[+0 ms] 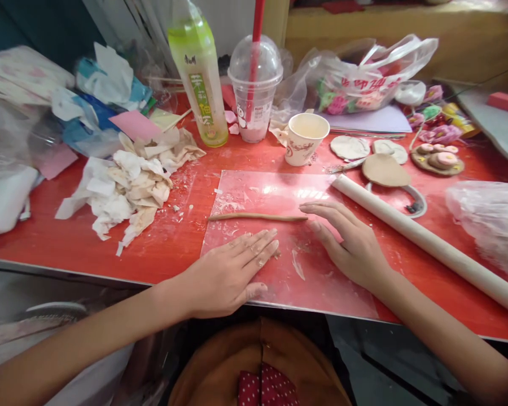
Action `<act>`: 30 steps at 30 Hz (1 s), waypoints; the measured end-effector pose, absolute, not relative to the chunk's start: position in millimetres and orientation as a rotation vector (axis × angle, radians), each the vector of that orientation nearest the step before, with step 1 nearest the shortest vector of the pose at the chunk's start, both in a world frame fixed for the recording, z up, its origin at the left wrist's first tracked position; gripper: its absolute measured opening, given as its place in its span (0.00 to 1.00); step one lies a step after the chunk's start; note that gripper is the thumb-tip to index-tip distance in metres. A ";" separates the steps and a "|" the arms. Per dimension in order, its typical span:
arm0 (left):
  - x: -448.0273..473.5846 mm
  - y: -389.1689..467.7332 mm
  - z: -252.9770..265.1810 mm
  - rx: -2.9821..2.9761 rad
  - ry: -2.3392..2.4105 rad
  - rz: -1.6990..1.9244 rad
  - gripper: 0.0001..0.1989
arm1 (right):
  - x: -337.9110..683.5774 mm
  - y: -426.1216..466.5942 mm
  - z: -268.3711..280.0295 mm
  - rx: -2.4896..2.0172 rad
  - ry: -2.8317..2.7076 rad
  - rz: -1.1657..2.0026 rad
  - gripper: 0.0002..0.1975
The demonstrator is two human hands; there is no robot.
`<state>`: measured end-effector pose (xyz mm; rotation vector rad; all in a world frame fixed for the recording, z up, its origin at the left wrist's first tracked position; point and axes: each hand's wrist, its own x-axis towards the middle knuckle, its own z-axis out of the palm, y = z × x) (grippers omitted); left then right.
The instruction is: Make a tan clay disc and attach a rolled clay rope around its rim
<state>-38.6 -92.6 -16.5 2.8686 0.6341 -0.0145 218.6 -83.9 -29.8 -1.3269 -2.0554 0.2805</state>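
Observation:
A thin brown clay coil (254, 216) lies crosswise on a clear plastic sheet (338, 293) on the red table. My left hand (232, 268) rests flat on the sheet, just nearer to me than the coil, fingers stretched toward the right. Small clay crumbs show by its fingertips. My right hand (349, 239) hovers at the coil's right end, fingers extended and apart from the thumb; whether a fingertip touches the coil I cannot tell. Neither hand grips anything.
A long pale rolling tube (423, 239) lies at right, near a flat clay disc (386, 170). Behind stand a paper cup (307, 138), a domed plastic cup (254, 84) and a tall bottle (201, 79). Crumpled tissues (122, 189) lie left, a plastic bag (491, 220) right.

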 end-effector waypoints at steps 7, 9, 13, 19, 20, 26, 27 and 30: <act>-34.1 -89.8 -12.9 2.825 0.413 -0.054 0.29 | 219.0 -84.3 -30.0 -1.338 -1.997 0.297 0.12; -32.7 -86.2 -12.5 2.822 0.516 -0.074 0.31 | 219.0 -84.4 -29.6 -1.352 -1.984 0.303 0.12; -28.6 -86.2 -10.7 2.804 0.351 -0.099 0.31 | 219.2 -84.1 -29.1 -1.346 -1.955 0.328 0.12; -23.0 -90.0 -9.8 2.773 0.343 -0.107 0.31 | 219.3 -83.7 -28.4 -1.371 -1.919 0.366 0.13; -22.4 -89.0 -10.2 2.771 0.343 -0.109 0.31 | 219.3 -83.7 -28.2 -1.376 -1.921 0.373 0.13; -20.1 -82.7 -13.6 2.800 0.428 -0.083 0.31 | 219.4 -83.9 -28.2 -1.374 -1.924 0.377 0.13; -19.8 -82.4 -13.8 2.802 0.404 -0.077 0.31 | 219.4 -83.9 -28.3 -1.373 -1.925 0.383 0.13; -18.8 -81.7 -13.8 2.791 0.458 -0.041 0.30 | 219.5 -83.7 -28.8 -1.384 -1.915 0.391 0.14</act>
